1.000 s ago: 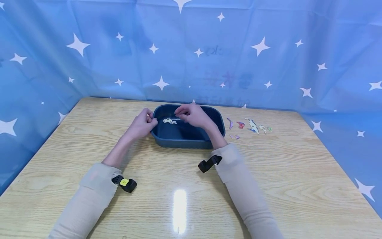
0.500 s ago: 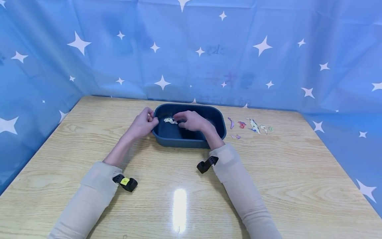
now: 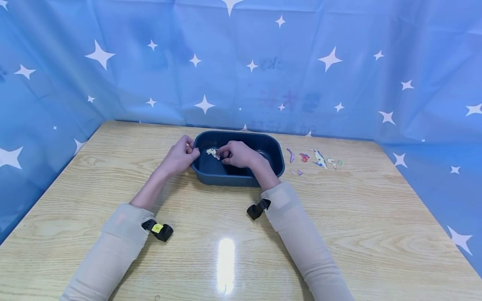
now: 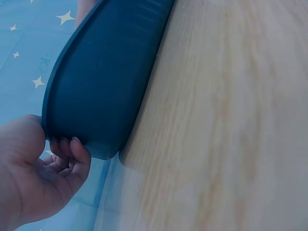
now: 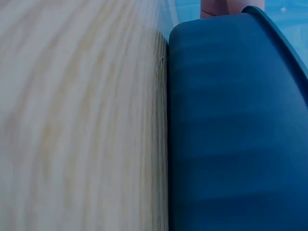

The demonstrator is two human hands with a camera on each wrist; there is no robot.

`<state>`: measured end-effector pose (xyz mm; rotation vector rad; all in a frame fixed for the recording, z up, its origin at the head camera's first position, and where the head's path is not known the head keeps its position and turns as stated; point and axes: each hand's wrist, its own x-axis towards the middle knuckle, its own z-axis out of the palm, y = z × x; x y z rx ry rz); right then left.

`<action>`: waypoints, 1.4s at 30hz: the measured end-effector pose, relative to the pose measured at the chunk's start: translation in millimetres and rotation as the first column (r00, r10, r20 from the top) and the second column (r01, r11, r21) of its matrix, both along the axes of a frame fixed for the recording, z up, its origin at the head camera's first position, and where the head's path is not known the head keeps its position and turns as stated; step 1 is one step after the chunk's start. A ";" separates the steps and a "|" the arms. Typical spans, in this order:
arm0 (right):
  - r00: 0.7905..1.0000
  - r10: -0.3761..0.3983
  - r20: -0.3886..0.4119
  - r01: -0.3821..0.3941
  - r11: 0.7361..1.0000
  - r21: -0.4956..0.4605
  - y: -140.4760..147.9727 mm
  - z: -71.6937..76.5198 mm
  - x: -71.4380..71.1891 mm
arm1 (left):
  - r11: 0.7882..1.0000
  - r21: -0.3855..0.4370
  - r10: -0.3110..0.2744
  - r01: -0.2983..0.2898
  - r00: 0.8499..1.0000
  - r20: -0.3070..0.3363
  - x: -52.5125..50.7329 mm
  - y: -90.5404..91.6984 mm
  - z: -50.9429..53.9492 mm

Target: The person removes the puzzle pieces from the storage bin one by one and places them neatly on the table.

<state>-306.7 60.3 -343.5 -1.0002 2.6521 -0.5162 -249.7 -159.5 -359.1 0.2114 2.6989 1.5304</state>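
Observation:
A dark blue plastic bin (image 3: 229,180) stands near the back of the wooden table. My left hand (image 3: 178,155) pinches its left rim between thumb and curled fingers; the left wrist view also shows this hand (image 4: 45,175) at the bin's (image 4: 110,72) end. Inside the bin lie small pale, irregular cut-out pieces (image 3: 212,152), looking like stickers or paper scraps. My right hand (image 3: 241,154) reaches into the bin from the right, its index fingertip touching the right end of these pieces, thumb held apart. In the right wrist view the bin wall (image 5: 231,125) hides that hand.
Right of the bin lie several similar cut-outs: a purple strip (image 3: 291,155), a red piece (image 3: 304,157), a larger pale-and-blue piece (image 3: 319,159), a green bit (image 3: 340,163) and small pink bits (image 3: 299,172). A blue star-patterned curtain (image 3: 241,75) hangs behind the table (image 3: 188,251).
My right hand has lowered into the bin and moved left to the pale pieces. Their right end has shifted slightly toward me. The left hand has stayed on the rim.

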 end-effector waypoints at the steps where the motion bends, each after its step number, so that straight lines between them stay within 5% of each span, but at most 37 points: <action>1: 1.000 0.012 -0.002 -0.012 1.000 0.003 -0.2 0.0 -0.3 | 1.000 -0.001 0.000 0.000 1.000 0.000 -0.2 0.0 0.0; 16: 0.997 0.077 0.002 -0.077 0.997 0.026 -2.7 -1.2 1.8 | 1.000 0.007 0.002 -0.002 1.000 -0.004 -0.9 -0.7 -1.5; 25: 0.999 0.032 0.028 -0.033 0.999 0.011 -4.7 -0.7 3.8 | 1.000 -0.007 0.004 -0.004 1.000 -0.014 -1.7 -0.5 -1.0; 33: 0.992 0.114 0.059 -0.117 0.992 0.055 -12.7 -0.1 7.3 | 1.000 0.007 -0.004 0.004 1.000 -0.009 -1.3 -1.1 -1.2; 42: 0.990 0.082 0.113 -0.086 0.996 0.037 -15.4 2.9 11.2 | 1.000 0.003 -0.002 0.002 1.000 -0.009 -1.1 -1.2 -0.7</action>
